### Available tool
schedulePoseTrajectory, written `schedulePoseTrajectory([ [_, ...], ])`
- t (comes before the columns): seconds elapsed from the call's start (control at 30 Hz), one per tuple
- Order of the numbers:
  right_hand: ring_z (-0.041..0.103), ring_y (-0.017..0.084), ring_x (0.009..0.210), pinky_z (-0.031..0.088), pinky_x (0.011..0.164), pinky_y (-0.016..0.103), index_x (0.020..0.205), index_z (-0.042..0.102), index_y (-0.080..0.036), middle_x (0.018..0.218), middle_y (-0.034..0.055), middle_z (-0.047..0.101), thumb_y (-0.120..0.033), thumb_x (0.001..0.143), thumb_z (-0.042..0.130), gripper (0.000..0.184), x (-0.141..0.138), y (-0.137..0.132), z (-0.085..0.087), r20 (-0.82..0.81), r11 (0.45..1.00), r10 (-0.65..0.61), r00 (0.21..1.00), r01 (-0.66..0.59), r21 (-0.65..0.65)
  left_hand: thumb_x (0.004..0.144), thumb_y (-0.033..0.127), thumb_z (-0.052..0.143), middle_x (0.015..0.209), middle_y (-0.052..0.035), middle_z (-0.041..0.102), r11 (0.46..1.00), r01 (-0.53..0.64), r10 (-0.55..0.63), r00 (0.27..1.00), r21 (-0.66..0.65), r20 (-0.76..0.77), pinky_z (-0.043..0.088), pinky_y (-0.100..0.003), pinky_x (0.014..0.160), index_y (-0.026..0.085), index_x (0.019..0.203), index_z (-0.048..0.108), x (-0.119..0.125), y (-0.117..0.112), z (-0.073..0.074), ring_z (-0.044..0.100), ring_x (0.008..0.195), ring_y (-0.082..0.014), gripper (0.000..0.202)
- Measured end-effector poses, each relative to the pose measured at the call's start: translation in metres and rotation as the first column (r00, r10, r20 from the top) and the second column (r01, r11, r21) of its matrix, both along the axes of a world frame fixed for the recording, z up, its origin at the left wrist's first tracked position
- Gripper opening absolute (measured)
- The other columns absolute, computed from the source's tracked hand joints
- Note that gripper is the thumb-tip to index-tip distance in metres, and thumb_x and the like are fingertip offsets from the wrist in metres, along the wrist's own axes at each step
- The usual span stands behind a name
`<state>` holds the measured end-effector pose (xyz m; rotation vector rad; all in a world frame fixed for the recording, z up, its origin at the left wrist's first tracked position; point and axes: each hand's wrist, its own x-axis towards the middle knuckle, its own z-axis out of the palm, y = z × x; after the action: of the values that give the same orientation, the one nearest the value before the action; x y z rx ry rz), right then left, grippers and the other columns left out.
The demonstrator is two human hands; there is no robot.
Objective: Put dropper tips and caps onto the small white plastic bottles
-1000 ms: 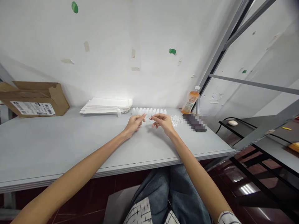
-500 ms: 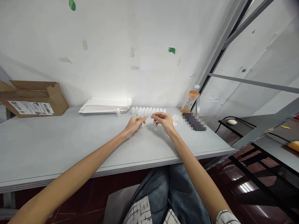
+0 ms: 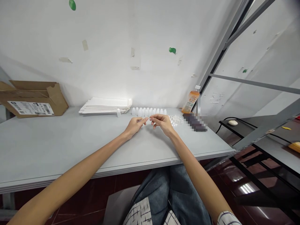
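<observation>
My left hand (image 3: 136, 125) and my right hand (image 3: 162, 122) meet fingertip to fingertip above the table, both pinched closed. Between them is something tiny and pale that I cannot make out. Just behind the hands stands a row of small white plastic bottles (image 3: 147, 112), upright and partly hidden by my fingers. One more white bottle (image 3: 118, 113) stands apart on the left, in front of a stack of white sheets (image 3: 105, 105). Beside my right hand lies a pile of small white pieces (image 3: 176, 120), too small to name.
A cardboard box (image 3: 35, 98) sits at the table's left back. At the right back are a bottle of orange drink (image 3: 191, 100) and a dark blurred object (image 3: 195, 122). A metal frame (image 3: 255, 82) rises past the grey table's (image 3: 70, 140) right end.
My right hand has moved slightly left, so its fingertips now touch those of my left hand. More of the white pile shows. The left hand has barely moved.
</observation>
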<state>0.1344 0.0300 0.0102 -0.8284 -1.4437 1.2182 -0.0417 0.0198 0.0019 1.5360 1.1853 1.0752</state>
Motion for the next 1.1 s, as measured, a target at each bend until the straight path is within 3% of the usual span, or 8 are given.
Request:
schedulePoseTrajectory([
  [0.47,0.057,0.013,0.061,0.049,0.047,0.025,0.078,0.071,-0.015,0.076,0.004,0.064,-0.035,0.066,0.076,0.024,0.0,0.0,-0.001,-0.015,1.0,0.024,1.0,-0.024,0.006,0.078,0.056,0.057,0.05,0.0065,0.029,0.999,0.017,-0.016,1.0,0.033,-0.02,0.021,-0.023,0.047,0.017,0.066,0.056,-0.001,0.002,-0.002,0.026,0.048,-0.0082,0.041],
  [0.83,0.055,0.013,0.054,0.05,0.046,0.026,0.08,0.071,-0.013,0.059,0.0016,0.06,-0.037,0.072,0.069,0.025,-0.001,0.003,-0.006,0.177,0.994,-0.017,0.984,-0.002,0.109,0.079,0.058,0.053,0.052,0.0053,0.034,0.986,-0.028,0.065,0.973,0.166,-0.223,0.023,-0.025,0.052,0.016,0.062,0.058,-0.005,0.001,-0.002,0.031,0.052,-0.0102,0.046],
  [1.1,0.057,0.014,0.053,0.051,0.049,0.028,0.078,0.069,-0.013,0.06,0.0025,0.063,-0.039,0.072,0.068,0.027,-0.004,0.006,-0.015,0.184,0.993,0.002,0.983,-0.023,0.112,0.08,0.058,0.052,0.055,0.004,0.042,0.989,-0.04,0.079,0.958,0.144,-0.277,0.026,-0.026,0.056,0.016,0.062,0.059,-0.006,0.001,0.0,0.037,0.055,-0.0117,0.046],
])
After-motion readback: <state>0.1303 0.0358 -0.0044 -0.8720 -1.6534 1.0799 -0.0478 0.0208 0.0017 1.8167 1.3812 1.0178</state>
